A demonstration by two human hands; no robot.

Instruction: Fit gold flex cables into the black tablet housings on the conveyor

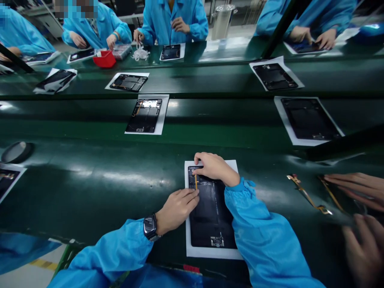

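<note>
Sleeves (pixel 267 232), left hand (pixel 177 210) touching orange strip (pixel 196 182), right hand (pixel 213 166) curled at far end; grips unclear

A loose, bright blue cloth sleeve (pixel 120 248) fills the lower left of the frame, and a matching bright blue cloth sleeve (pixel 276 240) the lower right, both softly creased with a slight sheen. The right one ends in a gathered cuff (pixel 240 191) with a small ruffled edge. At the end of the left one sits a black smartwatch (pixel 149 227), its glossy face a rounded rectangle. The left hand (pixel 177 210) and right hand (pixel 214 166) are bare
</note>
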